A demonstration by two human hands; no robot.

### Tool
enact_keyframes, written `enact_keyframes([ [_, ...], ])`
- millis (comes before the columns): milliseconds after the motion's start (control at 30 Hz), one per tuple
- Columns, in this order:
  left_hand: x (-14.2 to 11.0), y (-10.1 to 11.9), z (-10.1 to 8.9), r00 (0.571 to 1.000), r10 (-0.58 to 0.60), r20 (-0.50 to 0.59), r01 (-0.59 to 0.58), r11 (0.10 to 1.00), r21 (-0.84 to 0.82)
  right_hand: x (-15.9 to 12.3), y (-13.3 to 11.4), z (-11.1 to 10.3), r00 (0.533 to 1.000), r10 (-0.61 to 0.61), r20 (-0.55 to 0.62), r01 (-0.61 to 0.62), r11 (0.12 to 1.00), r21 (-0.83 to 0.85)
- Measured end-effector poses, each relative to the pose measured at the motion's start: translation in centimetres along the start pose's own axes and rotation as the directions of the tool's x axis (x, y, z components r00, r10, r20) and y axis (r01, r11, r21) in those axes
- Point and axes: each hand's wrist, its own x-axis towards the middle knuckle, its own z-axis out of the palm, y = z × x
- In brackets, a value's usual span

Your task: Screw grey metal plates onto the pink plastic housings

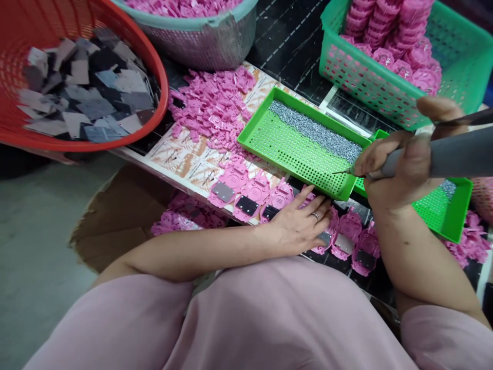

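My right hand (404,159) is wrapped round a grey electric screwdriver (462,151), its thin bit pointing left over a green perforated tray (254,139). Small silvery screws (316,131) lie along the far side of that tray. With its fingers spread, my left hand (302,223) rests on a row of pink plastic casings at the table's near edge. Casings such as this pink one (231,182) carry grey or black plates (247,205) with screws at the corners. The casings under my left hand are partly hidden.
A red basket (164,97) of grey and dark plates stands at the left. Loose pink parts (215,103) are heaped behind the row. A grey-blue basket (196,38) is at the back, and a green basket (370,87) of stacked casings at the back right. A cardboard box (115,221) sits below.
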Motion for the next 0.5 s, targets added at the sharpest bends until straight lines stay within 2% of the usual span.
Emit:
enact_keyframes([
  [67,-0.02,-0.01,0.13,1.000,0.002,-0.012,-0.003,1.000,-0.011,-0.20,0.25,-0.13,0.999,0.045,-0.004,-0.045,0.999,-0.025],
  [200,-0.11,-0.01,0.27,0.999,0.003,-0.037,-0.004,0.999,-0.037,-0.32,-0.01,-0.27,0.999,0.040,0.020,-0.040,0.999,-0.022],
  [333,-0.16,-0.03,0.26,0.999,-0.004,-0.038,0.003,0.999,-0.038,-0.32,-0.20,-0.33,0.999,0.028,0.030,-0.024,0.991,-0.132],
  [500,-0.19,0.02,0.13,0.998,-0.022,-0.057,0.019,0.998,-0.057,-0.63,0.44,-0.55,0.999,0.013,0.041,-0.009,0.995,-0.095],
])
